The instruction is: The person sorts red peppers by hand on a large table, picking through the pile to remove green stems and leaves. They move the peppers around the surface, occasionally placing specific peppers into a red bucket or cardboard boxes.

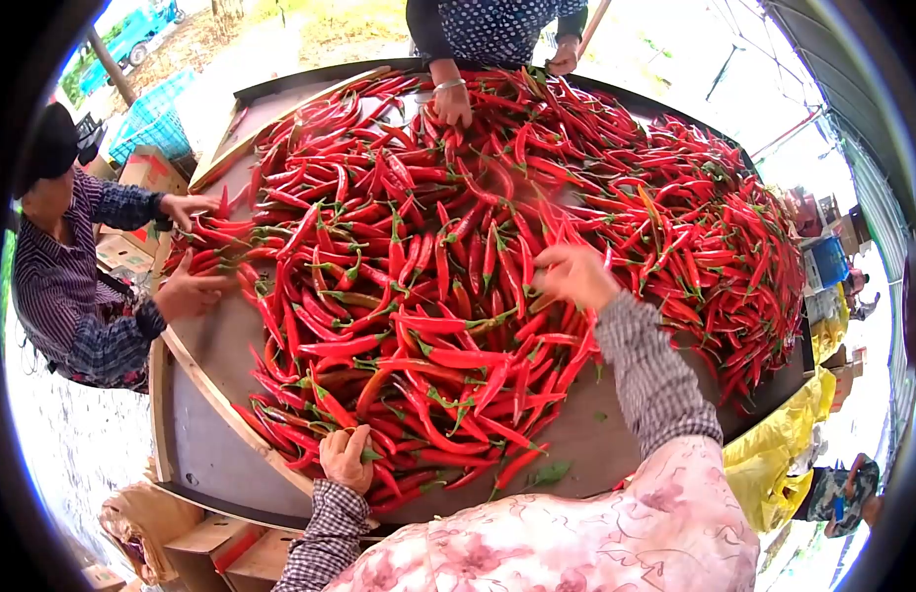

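Note:
A big heap of red chili peppers (448, 326) with green stems covers the tabletop. At the heap's near edge, my left hand (346, 460) has its fingers curled in, with a small green piece at the fingertips; what they grip is partly hidden. Further right and higher on the pile, my right hand (576, 277) is bent round chili peppers (562, 229), slightly smeared by motion. Both my sleeves are checked, under a pink flowered garment (576, 538).
Wooden strips (216, 390) divide the table (601, 444). A person at the left reaches both hands (191, 286) to the peppers; another at the far side has a hand (453, 103) in the pile. Cardboard boxes (206, 548) stand below, yellow sacks (774, 454) at the right.

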A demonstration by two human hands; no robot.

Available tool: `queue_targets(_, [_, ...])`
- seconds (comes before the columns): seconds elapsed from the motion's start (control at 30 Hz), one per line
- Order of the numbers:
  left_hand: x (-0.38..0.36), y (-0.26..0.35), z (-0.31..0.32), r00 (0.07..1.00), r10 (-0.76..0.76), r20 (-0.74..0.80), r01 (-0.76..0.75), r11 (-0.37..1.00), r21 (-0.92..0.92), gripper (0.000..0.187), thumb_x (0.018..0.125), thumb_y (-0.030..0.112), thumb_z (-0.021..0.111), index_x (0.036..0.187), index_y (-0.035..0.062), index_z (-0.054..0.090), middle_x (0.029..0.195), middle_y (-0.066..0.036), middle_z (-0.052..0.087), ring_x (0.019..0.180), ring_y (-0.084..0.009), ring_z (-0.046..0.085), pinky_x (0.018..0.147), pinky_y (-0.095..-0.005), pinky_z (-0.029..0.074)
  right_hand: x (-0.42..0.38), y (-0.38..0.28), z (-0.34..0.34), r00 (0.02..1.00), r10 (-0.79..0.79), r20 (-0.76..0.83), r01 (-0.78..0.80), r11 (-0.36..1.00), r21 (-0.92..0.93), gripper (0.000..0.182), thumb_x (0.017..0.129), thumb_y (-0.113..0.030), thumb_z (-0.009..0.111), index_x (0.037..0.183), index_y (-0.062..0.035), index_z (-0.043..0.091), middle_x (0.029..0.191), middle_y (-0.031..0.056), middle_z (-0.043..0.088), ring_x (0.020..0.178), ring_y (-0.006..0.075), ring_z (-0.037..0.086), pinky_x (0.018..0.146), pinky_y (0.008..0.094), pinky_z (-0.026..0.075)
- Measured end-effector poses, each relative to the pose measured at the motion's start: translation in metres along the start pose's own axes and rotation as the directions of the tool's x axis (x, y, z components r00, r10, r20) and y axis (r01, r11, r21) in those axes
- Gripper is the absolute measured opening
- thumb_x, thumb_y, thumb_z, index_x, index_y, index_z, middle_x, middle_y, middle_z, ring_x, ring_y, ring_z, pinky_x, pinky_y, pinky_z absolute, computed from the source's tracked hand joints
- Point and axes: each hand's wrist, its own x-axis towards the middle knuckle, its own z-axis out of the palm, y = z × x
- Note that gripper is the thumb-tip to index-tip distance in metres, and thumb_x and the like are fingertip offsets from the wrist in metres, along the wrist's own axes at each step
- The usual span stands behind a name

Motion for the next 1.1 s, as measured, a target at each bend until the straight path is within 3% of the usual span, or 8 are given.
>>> queue_targets(0.07, [0.001, 0.002, -0.002, 1.0, -0.014, 0.021, 0.014, 1.0, -0.006, 0.036, 0.062, 0.005, 0.06, 0.098, 0.0094, 0.061, 0.072, -0.008, 0.05, 0.07, -0.028, 0.051, 0.065, -0.0388, 0.039, 0.042, 0.024, -0.032, 0.87, -0.105, -0.483, -0.087, 0.93, -0.358, 0.045, 0.069, -0.027, 0.077, 0.103, -0.0017, 0.062, 0.107, 0.0122, 0.06, 0.098, 0.0207, 0.058, 0.083, 0.032, 0.048])
queue_targets(0.23, [0.0, 0.002, -0.001, 0.999, -0.026, 0.04, 0.025, 0.999, 0.021, 0.035, 0.061, 0.005, 0.059, 0.096, 0.0095, 0.061, 0.071, -0.009, 0.048, 0.068, -0.0284, 0.05, 0.064, -0.039, 0.039, 0.06, 0.003, -0.012, 0.844, 0.466, -0.267, -0.534, 0.674, -0.51, 0.105, 0.061, -0.077, 0.058, 0.144, -0.0253, 0.021, 0.151, 0.0072, 0.016, 0.136, 0.0405, 0.017, 0.105, 0.0638, 0.005])
queue_targets(0.37, [0.002, 0.004, 0.001, 1.0, -0.005, -0.004, 0.005, 0.999, 0.032, 0.032, 0.065, 0.005, 0.061, 0.097, 0.0099, 0.061, 0.071, -0.01, 0.047, 0.068, -0.0293, 0.049, 0.063, -0.0396, 0.039, 0.072, 0.036, 0.036, 0.991, 0.083, 0.101, -0.036, 0.916, -0.4, 0.099, 0.059, -0.068, 0.067, 0.133, -0.0086, 0.04, 0.123, 0.0172, 0.054, 0.116, 0.0306, 0.051, 0.1, 0.0464, 0.034])
queue_targets(0.43, [0.0, 0.004, 0.002, 0.999, -0.007, 0.032, 0.006, 1.0, 0.029, 0.029, 0.069, 0.006, 0.062, 0.098, 0.0097, 0.061, 0.071, -0.01, 0.047, 0.068, -0.0292, 0.049, 0.064, -0.0399, 0.039, 0.052, 0.021, 0.066, 0.998, 0.011, -0.068, -0.046, 0.839, -0.542, 0.092, 0.063, -0.064, 0.066, 0.134, -0.0114, 0.039, 0.118, 0.0145, 0.059, 0.111, 0.0289, 0.055, 0.096, 0.0442, 0.038])
queue_targets(0.8, [0.0, 0.0, 0.004, 0.999, 0.029, 0.016, -0.029, 1.0, 0.0, 0.031, 0.069, 0.002, 0.058, 0.099, 0.0084, 0.06, 0.075, -0.01, 0.05, 0.071, -0.0303, 0.051, 0.066, -0.0406, 0.04, -0.023, -0.088, 0.121, 0.957, -0.289, 0.024, 0.233, 0.717, -0.656, 0.052, 0.064, -0.032, 0.074, 0.108, -0.0108, 0.058, 0.104, 0.0068, 0.062, 0.094, 0.0261, 0.055, 0.085, 0.042, 0.038])
queue_targets(0.9, [-0.002, -0.004, 0.003, 0.998, 0.033, 0.052, -0.032, 0.999, -0.022, 0.028, 0.07, 0.003, 0.059, 0.097, 0.0082, 0.061, 0.074, -0.01, 0.05, 0.071, -0.0301, 0.051, 0.065, -0.0409, 0.04, -0.039, -0.085, 0.135, 0.832, -0.536, 0.144, 0.54, 0.72, -0.436, 0.077, 0.061, -0.03, 0.08, 0.127, -0.0102, 0.046, 0.123, 0.0113, 0.052, 0.114, 0.0304, 0.048, 0.099, 0.0463, 0.032])
queue_targets(1.03, [-0.002, -0.004, 0.004, 0.998, 0.039, 0.055, -0.039, 0.999, 0.003, 0.022, 0.076, 0.003, 0.058, 0.097, 0.0072, 0.062, 0.072, -0.011, 0.05, 0.068, -0.0298, 0.051, 0.062, -0.0412, 0.04, -0.074, -0.066, 0.099, 0.76, -0.641, -0.108, 0.637, 0.767, -0.072, 0.079, 0.061, -0.032, 0.082, 0.128, -0.0063, 0.047, 0.131, 0.0138, 0.046, 0.124, 0.0289, 0.043, 0.101, 0.0411, 0.036])
queue_targets(1.1, [-0.001, -0.003, 0.004, 0.998, 0.041, 0.057, -0.041, 0.999, -0.001, 0.02, 0.077, 0.004, 0.058, 0.096, 0.0068, 0.062, 0.071, -0.011, 0.05, 0.068, -0.0299, 0.05, 0.062, -0.0411, 0.04, -0.099, -0.027, 0.057, 0.694, -0.556, -0.457, 0.393, 0.825, -0.406, 0.051, 0.064, -0.024, 0.081, 0.106, -0.0055, 0.059, 0.104, 0.0096, 0.06, 0.096, 0.0283, 0.059, 0.085, 0.0366, 0.049])
